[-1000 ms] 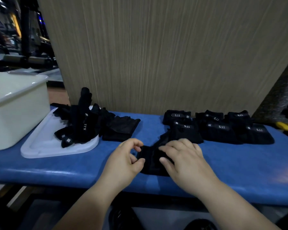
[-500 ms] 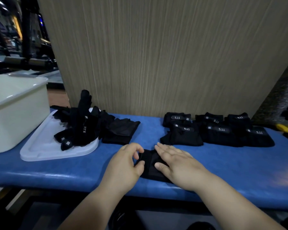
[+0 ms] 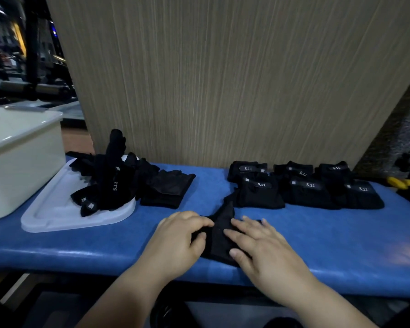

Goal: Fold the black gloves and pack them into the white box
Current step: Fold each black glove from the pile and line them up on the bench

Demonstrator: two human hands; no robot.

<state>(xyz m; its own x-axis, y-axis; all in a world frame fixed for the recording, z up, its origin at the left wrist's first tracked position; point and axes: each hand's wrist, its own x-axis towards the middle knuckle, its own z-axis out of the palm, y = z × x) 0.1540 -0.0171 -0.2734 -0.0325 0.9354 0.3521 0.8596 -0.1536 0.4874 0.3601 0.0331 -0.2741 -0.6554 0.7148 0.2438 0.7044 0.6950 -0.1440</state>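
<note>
At the far left of the blue desk (image 3: pixel 81 247) stands the white box (image 3: pixel 21 166), its inside hidden from this angle. Just beside it, a white tray (image 3: pixel 52 216) carries a loose heap of unfolded black gloves (image 3: pixel 109 185), with one more lying flat on the desk against the tray's right edge. Near the desk's front edge, the left hand (image 3: pixel 175 242) curls its fingers over the left side of the glove being folded (image 3: pixel 220 235), pinching that edge against the thumb. The right hand (image 3: pixel 263 247) lies on the glove's right side with fingers straight and slightly spread, pressing it flat. A loose point of fabric pokes out between the hands, away from the person. Further right, folded gloves (image 3: pixel 305 188) with 5.11 labels sit in two rows, and a yellow-handled tool (image 3: pixel 400 182) lies at the far edge. The step in hand looks like folding. The next move probably calls for tucking that loose point in and flattening the bundle. Packing seems some way off.
</note>
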